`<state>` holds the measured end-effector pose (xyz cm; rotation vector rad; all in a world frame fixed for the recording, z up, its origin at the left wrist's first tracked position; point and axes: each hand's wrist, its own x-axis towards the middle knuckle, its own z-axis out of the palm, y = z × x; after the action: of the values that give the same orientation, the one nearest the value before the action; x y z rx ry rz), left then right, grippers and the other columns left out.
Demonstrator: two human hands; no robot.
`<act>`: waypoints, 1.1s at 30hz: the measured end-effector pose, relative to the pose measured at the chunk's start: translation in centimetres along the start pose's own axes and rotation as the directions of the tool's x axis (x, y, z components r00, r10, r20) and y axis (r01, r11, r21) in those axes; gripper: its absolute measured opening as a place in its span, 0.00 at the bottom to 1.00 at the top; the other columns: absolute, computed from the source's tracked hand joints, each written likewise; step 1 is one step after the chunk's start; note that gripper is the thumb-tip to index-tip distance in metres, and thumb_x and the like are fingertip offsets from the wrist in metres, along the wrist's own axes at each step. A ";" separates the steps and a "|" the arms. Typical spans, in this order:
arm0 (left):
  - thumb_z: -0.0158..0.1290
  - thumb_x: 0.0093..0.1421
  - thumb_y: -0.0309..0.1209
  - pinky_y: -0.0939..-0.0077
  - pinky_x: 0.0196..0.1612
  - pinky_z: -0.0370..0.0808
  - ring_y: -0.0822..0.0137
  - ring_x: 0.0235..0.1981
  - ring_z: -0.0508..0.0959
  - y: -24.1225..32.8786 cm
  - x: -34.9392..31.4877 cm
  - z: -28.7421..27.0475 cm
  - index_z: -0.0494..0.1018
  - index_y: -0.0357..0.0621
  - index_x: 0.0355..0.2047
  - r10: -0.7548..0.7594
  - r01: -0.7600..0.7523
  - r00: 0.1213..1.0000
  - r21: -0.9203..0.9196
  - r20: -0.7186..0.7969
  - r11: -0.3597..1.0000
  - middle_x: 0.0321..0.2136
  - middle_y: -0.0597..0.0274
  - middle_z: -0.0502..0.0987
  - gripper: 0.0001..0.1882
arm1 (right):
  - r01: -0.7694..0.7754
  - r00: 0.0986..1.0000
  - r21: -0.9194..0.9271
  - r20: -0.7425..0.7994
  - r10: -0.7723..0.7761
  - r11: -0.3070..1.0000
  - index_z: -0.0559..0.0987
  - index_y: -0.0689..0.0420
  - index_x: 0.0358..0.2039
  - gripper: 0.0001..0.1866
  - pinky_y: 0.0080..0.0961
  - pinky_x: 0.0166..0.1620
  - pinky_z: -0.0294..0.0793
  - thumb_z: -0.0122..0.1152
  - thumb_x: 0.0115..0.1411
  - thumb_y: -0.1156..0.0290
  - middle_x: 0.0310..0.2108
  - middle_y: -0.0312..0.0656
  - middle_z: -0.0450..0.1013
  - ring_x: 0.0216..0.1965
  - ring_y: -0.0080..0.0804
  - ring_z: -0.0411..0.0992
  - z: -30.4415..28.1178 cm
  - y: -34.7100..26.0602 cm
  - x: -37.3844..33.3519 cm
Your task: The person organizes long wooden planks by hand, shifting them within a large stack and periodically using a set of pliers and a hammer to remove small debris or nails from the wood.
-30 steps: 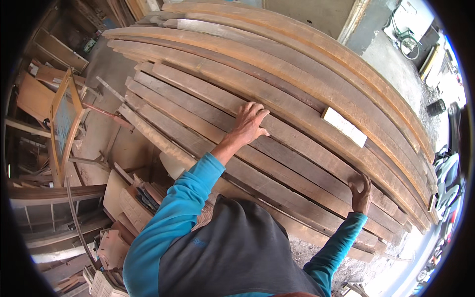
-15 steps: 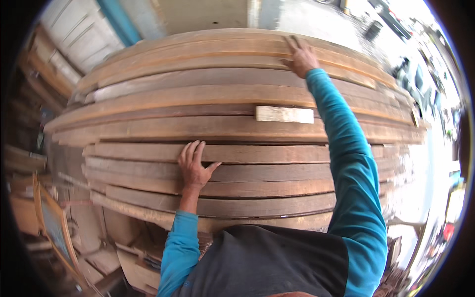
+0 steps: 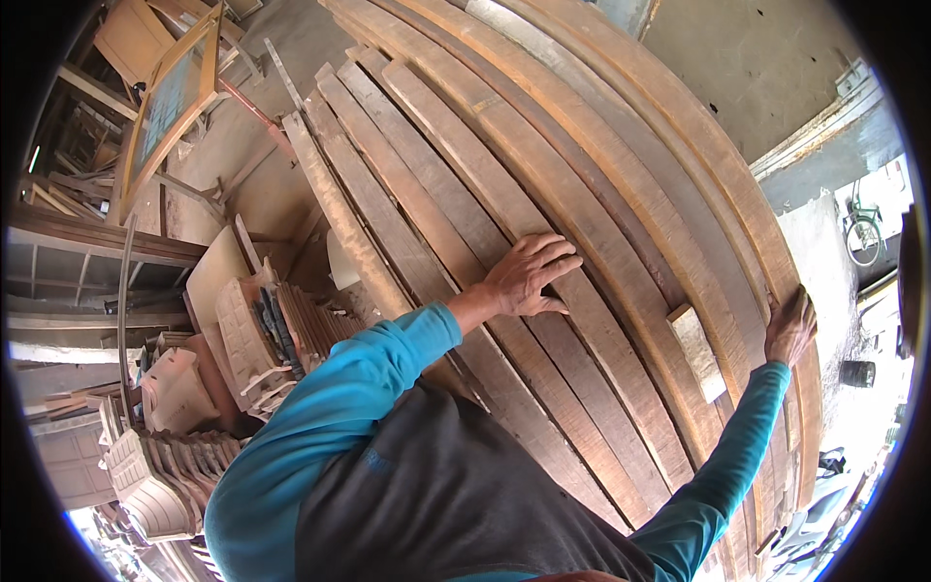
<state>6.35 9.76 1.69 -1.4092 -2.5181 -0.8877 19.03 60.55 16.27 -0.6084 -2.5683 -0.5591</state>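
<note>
Long brown wooden planks [image 3: 543, 160] lie side by side in a wide stack in front of me, running from the upper left to the lower right. My left hand [image 3: 529, 276] rests on the nearer planks, its fingers stretched and the thumb apart. At the far side, my right hand [image 3: 791, 328] lies on the outer planks with its arm extended, fingers apart over the wood. Between the two hands, a short pale wood block [image 3: 696, 353] sits on top of the planks. Neither hand touches this block.
A wooden framed panel with glass [image 3: 175, 102] leans at the upper left. Stacked shaped wooden pieces [image 3: 160, 480] and a carton-like pile [image 3: 252, 339] stand to my left. Beyond the stack are a dark bucket [image 3: 857, 373] and a bicycle [image 3: 861, 233].
The view has swung round, so the planks now run diagonally. Both hands stay on the wood; the right has shifted to the far outer planks, with its fingers less spread.
</note>
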 end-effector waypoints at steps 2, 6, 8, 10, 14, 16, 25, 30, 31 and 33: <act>0.71 0.48 0.57 0.46 0.68 0.61 0.51 0.70 0.60 0.0 0.3 0.2 0.66 0.53 0.67 0.015 -0.015 1.000 0.015 0.003 1.000 0.66 0.58 0.64 0.49 | 0.034 0.995 -0.013 -0.097 -0.036 0.999 0.73 0.56 0.64 0.37 0.47 0.63 0.66 0.71 0.60 0.51 0.59 0.51 0.72 0.60 0.51 0.69 -4.2 -0.6 -2.1; 0.58 0.60 0.66 0.45 0.69 0.60 0.48 0.70 0.60 -0.6 -0.2 -0.8 0.57 0.48 0.73 0.057 -0.058 0.998 0.035 0.020 0.998 0.68 0.52 0.63 0.51 | 0.061 0.985 0.077 -0.168 -0.048 0.995 0.76 0.60 0.61 0.37 0.48 0.58 0.71 0.71 0.59 0.47 0.54 0.50 0.74 0.57 0.48 0.72 -13.6 -6.9 -7.2; 0.54 0.62 0.68 0.45 0.70 0.59 0.48 0.71 0.60 2.1 2.4 -1.2 0.50 0.44 0.74 -0.085 0.030 0.987 -0.357 -0.139 0.934 0.68 0.47 0.61 0.54 | -0.002 0.986 0.049 -0.167 0.011 0.999 0.77 0.61 0.59 0.39 0.48 0.56 0.73 0.71 0.57 0.42 0.51 0.49 0.76 0.54 0.45 0.74 -17.0 -8.9 -11.8; 0.49 0.67 0.66 0.48 0.72 0.59 0.47 0.72 0.58 5.1 5.1 -2.6 0.35 0.34 0.76 -0.410 0.132 0.909 -0.875 -0.081 0.465 0.71 0.34 0.55 0.59 | -0.067 0.992 0.077 -0.099 0.075 0.995 0.77 0.61 0.58 0.42 0.49 0.55 0.74 0.70 0.55 0.38 0.50 0.48 0.77 0.52 0.42 0.74 -18.8 -11.8 -15.8; 0.52 0.68 0.61 0.55 0.65 0.66 0.54 0.63 0.68 6.7 8.5 -2.9 0.41 0.34 0.75 -0.534 -0.037 0.818 -0.906 0.214 -0.421 0.66 0.44 0.62 0.54 | -0.112 0.992 0.206 -0.029 0.121 0.972 0.76 0.61 0.58 0.43 0.50 0.55 0.72 0.74 0.52 0.40 0.50 0.50 0.75 0.52 0.47 0.73 -19.2 -15.2 -22.3; 0.58 0.67 0.55 0.59 0.61 0.70 0.62 0.58 0.71 8.6 8.0 -3.9 0.51 0.35 0.69 -0.594 0.283 0.730 -0.940 0.339 -0.190 0.61 0.50 0.66 0.46 | -0.170 0.985 0.210 0.034 0.167 0.963 0.76 0.62 0.58 0.43 0.51 0.55 0.70 0.73 0.53 0.40 0.51 0.52 0.74 0.53 0.52 0.72 -19.2 -15.4 -25.1; 0.60 0.68 0.47 0.57 0.59 0.79 0.63 0.56 0.75 12.8 -6.5 -4.2 0.59 0.38 0.63 -0.531 0.496 0.696 -0.858 0.484 -0.133 0.54 0.56 0.70 0.35 | -0.248 0.939 0.431 0.327 0.106 0.867 0.74 0.62 0.61 0.41 0.52 0.61 0.65 0.73 0.55 0.48 0.56 0.54 0.72 0.58 0.56 0.69 -20.3 -12.0 -35.8; 0.59 0.69 0.49 0.57 0.59 0.78 0.67 0.53 0.75 11.5 -8.6 -2.7 0.66 0.35 0.55 -0.557 0.559 0.626 -0.812 0.547 -0.169 0.50 0.61 0.70 0.30 | -0.222 0.938 0.448 0.341 0.064 0.866 0.73 0.60 0.62 0.41 0.50 0.62 0.65 0.77 0.50 0.57 0.57 0.52 0.71 0.58 0.54 0.69 -17.5 -11.8 -35.6; 0.57 0.70 0.51 0.61 0.53 0.81 0.65 0.48 0.79 11.0 -8.3 -3.2 0.67 0.33 0.53 -0.550 0.638 0.612 -0.766 0.568 -0.081 0.52 0.55 0.74 0.31 | -0.224 0.938 0.453 0.340 0.065 0.863 0.73 0.58 0.63 0.41 0.50 0.62 0.65 0.77 0.50 0.58 0.57 0.52 0.71 0.59 0.54 0.68 -17.1 -11.6 -35.5; 0.55 0.70 0.53 0.69 0.44 0.83 0.66 0.38 0.83 10.1 -7.3 -4.5 0.69 0.32 0.49 -0.442 0.736 0.640 -0.668 0.629 0.115 0.46 0.49 0.81 0.30 | -0.250 0.931 0.425 0.352 0.095 0.870 0.72 0.55 0.64 0.42 0.50 0.64 0.64 0.77 0.49 0.59 0.60 0.51 0.68 0.61 0.54 0.65 -16.0 -11.6 -35.4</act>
<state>17.83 5.88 7.05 -0.3630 -2.9205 -2.7715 46.88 32.11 8.61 -0.7962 -2.7582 0.2446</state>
